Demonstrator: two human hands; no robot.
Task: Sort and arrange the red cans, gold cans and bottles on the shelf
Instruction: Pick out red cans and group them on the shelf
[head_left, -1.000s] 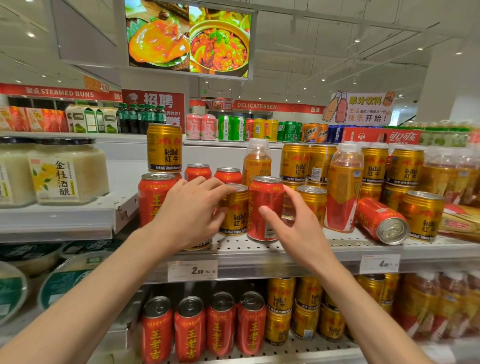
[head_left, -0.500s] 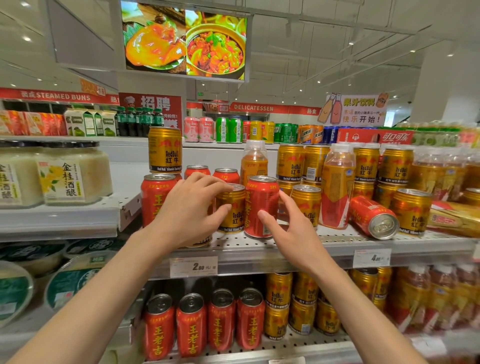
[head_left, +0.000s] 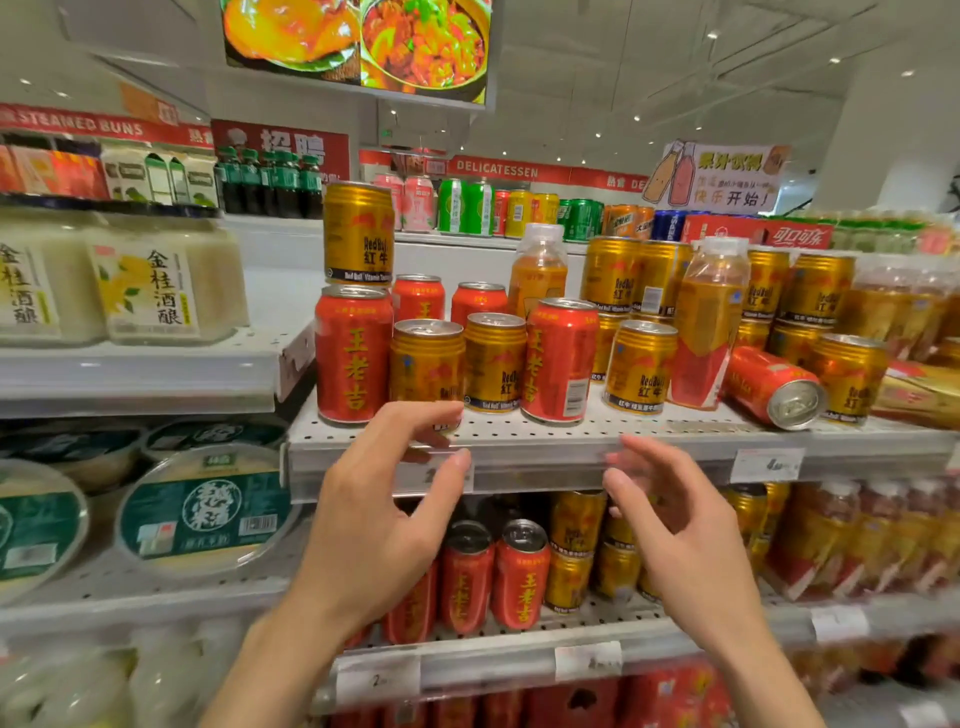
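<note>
Both grips hang spread and empty before the shelf (head_left: 571, 441), left hand (head_left: 384, 514) just below a gold can (head_left: 427, 366), right hand (head_left: 675, 525) apart.

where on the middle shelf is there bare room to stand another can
Bare shelf shows along the front edge, between the upright red can and the toppled red can, in front of a gold can and a bottle. Further left, the front cans stand packed side by side, and the rows behind are crowded.
</note>
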